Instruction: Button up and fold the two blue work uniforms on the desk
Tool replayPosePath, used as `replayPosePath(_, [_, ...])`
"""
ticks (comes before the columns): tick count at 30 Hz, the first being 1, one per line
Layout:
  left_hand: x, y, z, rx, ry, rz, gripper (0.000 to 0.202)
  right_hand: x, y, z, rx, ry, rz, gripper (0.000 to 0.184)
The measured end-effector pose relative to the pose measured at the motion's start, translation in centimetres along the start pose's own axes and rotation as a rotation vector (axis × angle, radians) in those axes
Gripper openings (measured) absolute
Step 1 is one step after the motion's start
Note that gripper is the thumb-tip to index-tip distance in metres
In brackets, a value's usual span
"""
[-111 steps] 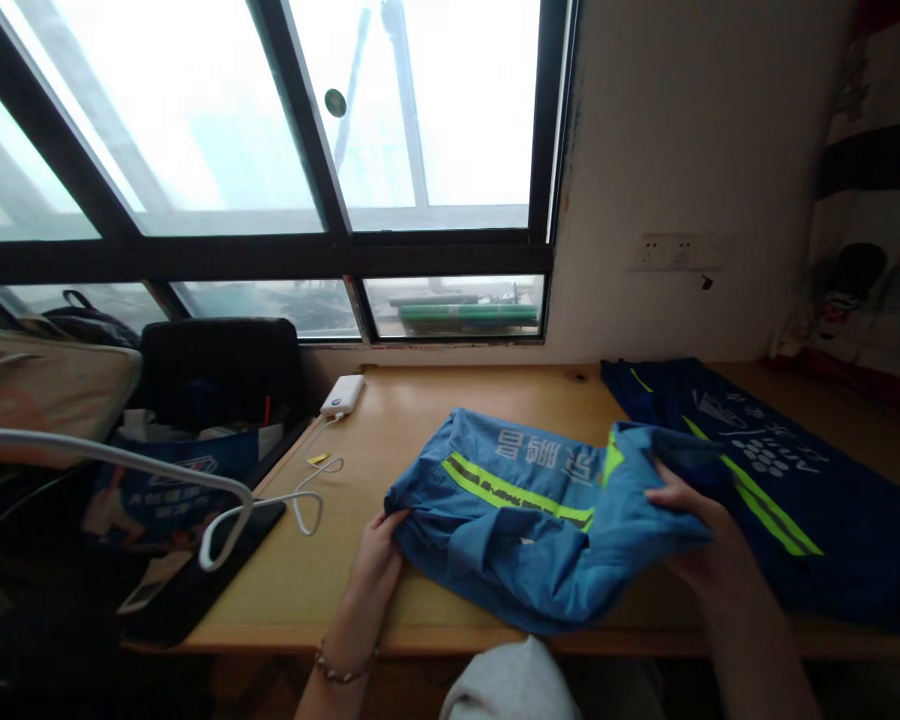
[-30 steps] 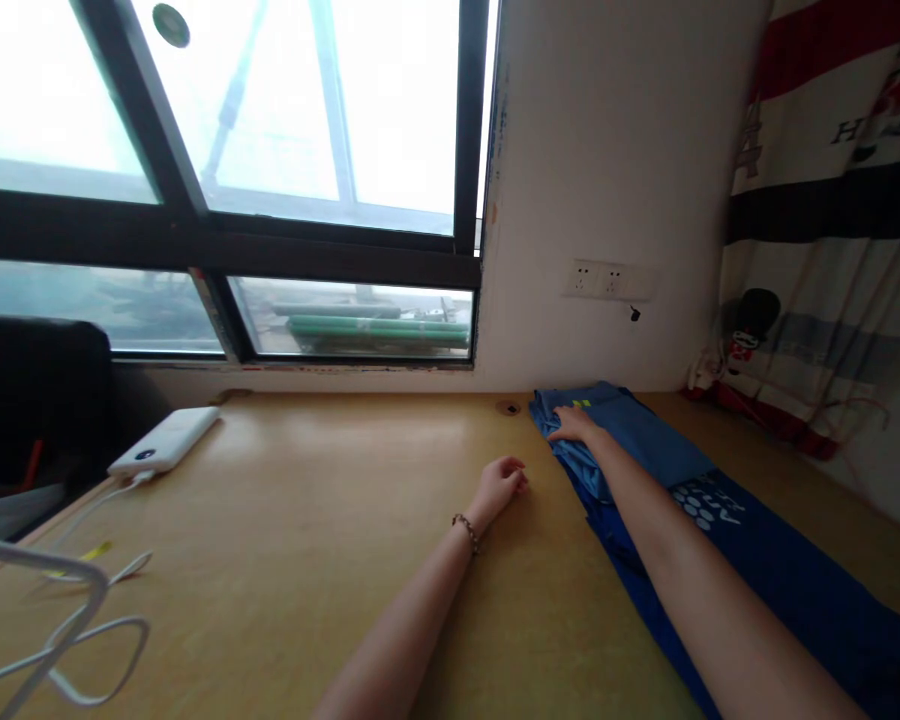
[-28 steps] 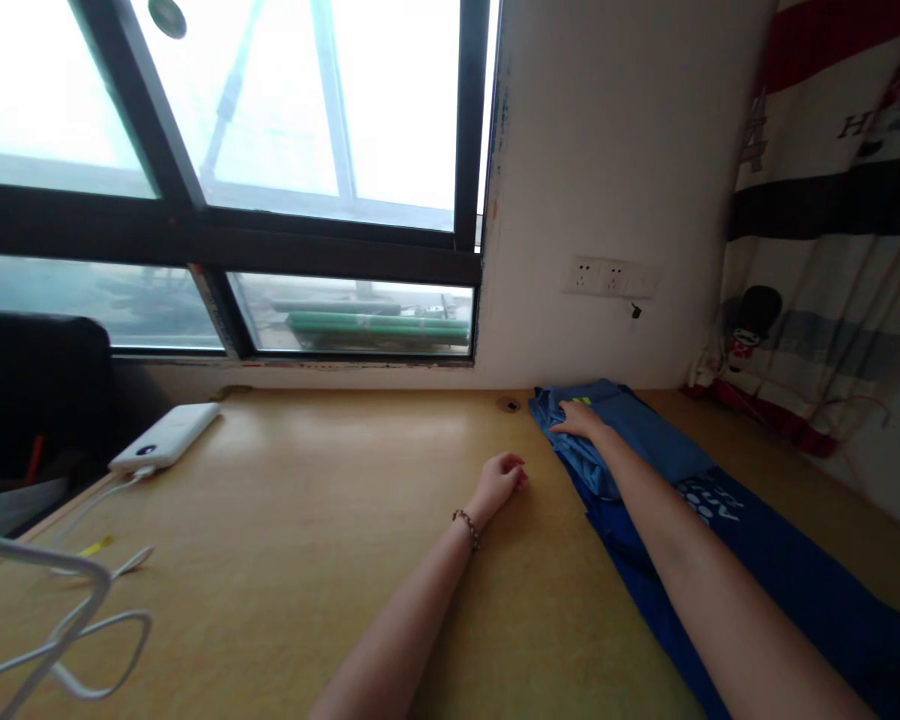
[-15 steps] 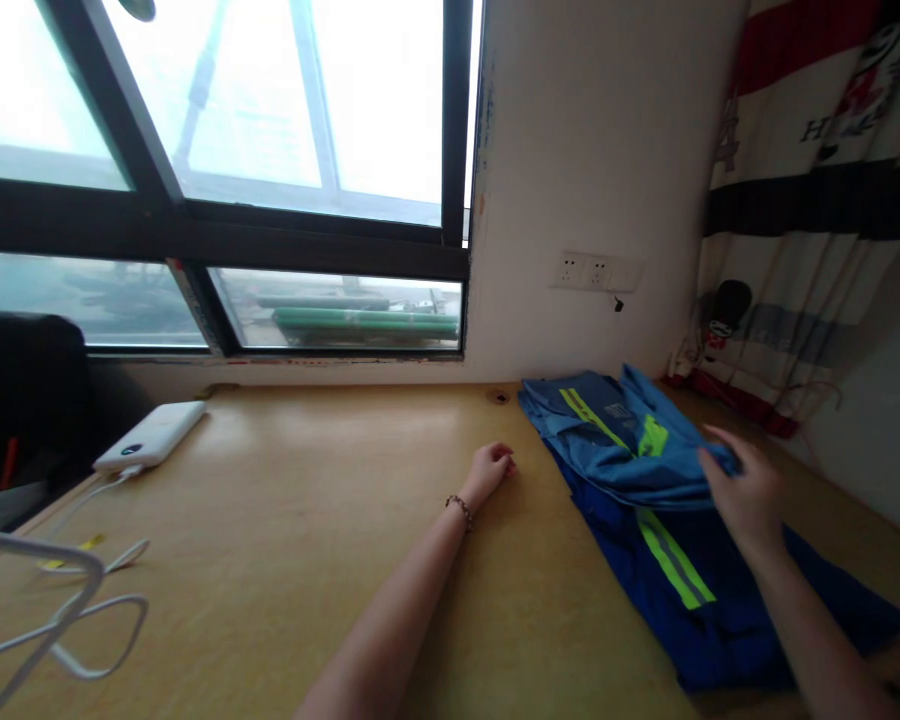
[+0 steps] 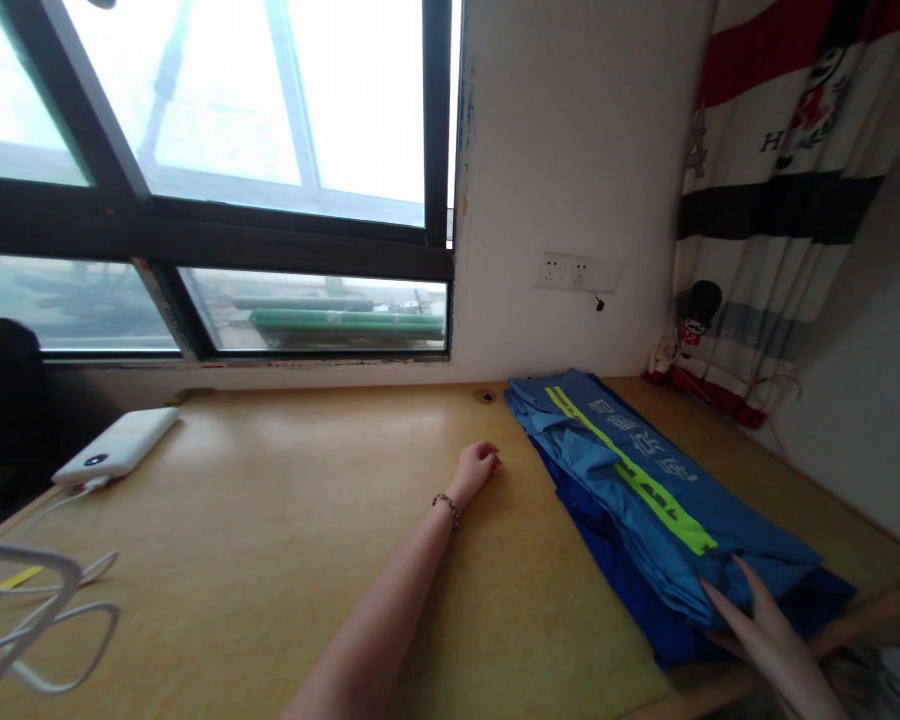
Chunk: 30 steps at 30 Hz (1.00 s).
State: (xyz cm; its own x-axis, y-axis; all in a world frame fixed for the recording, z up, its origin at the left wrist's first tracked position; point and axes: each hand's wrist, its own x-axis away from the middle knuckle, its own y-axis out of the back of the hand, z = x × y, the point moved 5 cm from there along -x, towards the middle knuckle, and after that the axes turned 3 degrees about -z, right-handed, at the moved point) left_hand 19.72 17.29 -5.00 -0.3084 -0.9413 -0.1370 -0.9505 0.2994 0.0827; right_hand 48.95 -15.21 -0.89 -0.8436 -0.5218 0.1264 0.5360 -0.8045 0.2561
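My left hand [image 5: 478, 472] rests on the desk with its fingers curled in and nothing visible in them. It lies left of a folded blue work jacket [image 5: 667, 460], not touching it. The jacket has a yellow-green reflective strip and pale printed characters on its upper layer. A darker blue layer of cloth [image 5: 607, 570] shows beneath it. At the near end of the jacket, my right hand [image 5: 769, 630] touches the cloth with thumb and finger spread apart. Its other fingers are partly hidden.
A white power bank [image 5: 120, 445] with a cable plugged in lies at the desk's left. Looped white cables [image 5: 82, 640] sit nearer. Behind are a window [image 5: 285, 230], wall sockets [image 5: 574, 270] and a patterned curtain [image 5: 757, 210]. The desk's front edge [image 5: 720, 690] runs along the lower right.
My right hand has moved toward me, and the jacket's folded-back upper layer now lies flat over the darker cloth, showing its characters. My left hand stays on the desk. The view has shifted slightly right.
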Motion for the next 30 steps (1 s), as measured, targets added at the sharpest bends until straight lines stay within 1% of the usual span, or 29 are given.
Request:
replayPosePath(2, [-0.1,0.0,0.2,0.004,-0.007,-0.001,0.015,-0.5,-0.5,0.8,0.028,-0.054,0.135,0.087])
replayPosePath(3, [-0.1,0.0,0.2,0.007,-0.009,0.000,0.014,-0.5,-0.6,1.3,0.019,-0.065,0.175,0.083])
replayPosePath(5, [-0.1,0.0,0.2,0.016,-0.011,0.004,0.015,-0.1,-0.3,2.4,-0.016,-0.017,0.153,0.075])
replayPosePath(7, [-0.1,0.1,0.2,0.022,-0.012,0.008,0.016,0.6,-0.1,2.7,-0.027,0.015,0.128,0.071])
replayPosePath(9, [0.0,0.2,0.1,0.028,-0.014,0.010,0.017,1.2,-0.2,1.7,0.030,-0.012,0.145,0.069])
replayPosePath(11, [0.0,0.2,-0.1,0.022,-0.014,0.010,0.017,1.6,-0.4,0.1,0.173,0.001,0.160,0.063])
replayPosePath(12, [0.1,0.3,-0.2,0.015,-0.014,0.008,0.017,1.7,-0.4,-0.5,0.274,0.058,0.148,0.056])
replayPosePath(13, [0.2,0.3,-0.3,0.003,-0.016,0.005,0.017,1.9,-0.3,-0.7,0.385,0.153,0.115,0.050])
replayPosePath(14, [0.4,0.2,-0.4,-0.012,-0.021,0.003,0.016,2.3,-0.2,-0.5,0.492,0.277,0.047,0.046])
replayPosePath(16, [1.1,0.2,-0.9,-0.042,-0.040,0.003,0.017,3.8,-0.2,1.2,0.657,0.538,-0.162,0.047])
replayPosePath(17, [1.7,0.2,-1.2,-0.049,-0.050,0.005,0.017,5.0,-0.5,2.3,0.695,0.644,-0.270,0.051])
replayPosePath(18, [2.5,0.2,-1.5,-0.048,-0.057,0.009,0.017,6.3,-1.2,3.6,0.691,0.730,-0.349,0.056])
replayPosePath(19, [3.6,0.4,-1.9,-0.037,-0.060,0.016,0.017,7.8,-2.4,4.7,0.653,0.790,-0.368,0.059])
replayPosePath(20, [4.9,0.7,-2.3,-0.016,-0.059,0.028,0.016,9.2,-4.1,5.8,0.570,0.826,-0.328,0.058])
replayPosePath(21, [6.4,1.1,-2.8,0.011,-0.059,0.044,0.015,10.6,-6.4,6.6,0.457,0.835,-0.206,0.055])
replayPosePath(23, [9.7,2.6,-4.0,0.072,-0.070,0.075,0.015,13.6,-12.4,7.5,0.237,0.754,0.164,0.044])
replayPosePath(24, [11.4,3.7,-4.7,0.103,-0.082,0.081,0.018,15.3,-15.7,7.8,0.141,0.703,0.318,0.041])
replayPosePath(26, [14.4,6.5,-5.9,0.169,-0.102,0.066,0.027,18.8,-22.1,8.3,-0.040,0.630,0.551,0.039])
replayPosePath(27, [15.6,8.1,-6.3,0.206,-0.102,0.038,0.032,20.5,-25.1,8.6,-0.110,0.617,0.638,0.041])
replayPosePath(28, [16.7,9.7,-6.5,0.250,-0.095,0.001,0.037,22.3,-27.8,8.9,-0.154,0.633,0.729,0.045])
replayPosePath(30, [18.1,12.8,-6.6,0.352,-0.073,-0.098,0.050,25.3,-32.2,9.3,-0.211,0.693,0.838,0.052])
